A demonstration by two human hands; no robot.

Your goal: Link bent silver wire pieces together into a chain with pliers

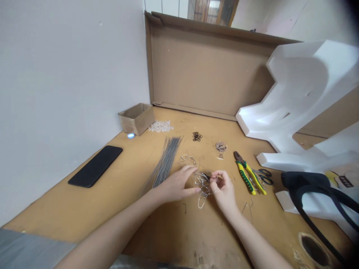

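Two bare forearms [112, 231] enter from the lower edge, nearest the camera, and are brought together on a tangled form of bent wire [204, 183], which is held between the hands above the desk [70, 209]. The fingers [215, 176] of the right hand are pressed together on the form, apparently so that it is steadied at one point. The fingers [192, 170] of the left hand are held apart, with the thumb on the near side of the form; whether they grip it cannot be told. A dark object is partly seen within the wire but cannot be identified. One loop of the form hangs below the fingers.

Just ahead of the left fingers lies a smaller wire piece [187, 160], with a fanned bundle of straight wires [165, 162] beyond them to the left. Ahead of the right fingers lie a small wire cluster [221, 147] and black rubber rings [197, 136]. Green-and-yellow-handled pliers [246, 175] and black-handled scissors [265, 176] lie to the right of the fingers, seemingly placed for easy reach. Farther left are a black smartphone [95, 166] and a small cardboard box [137, 118].
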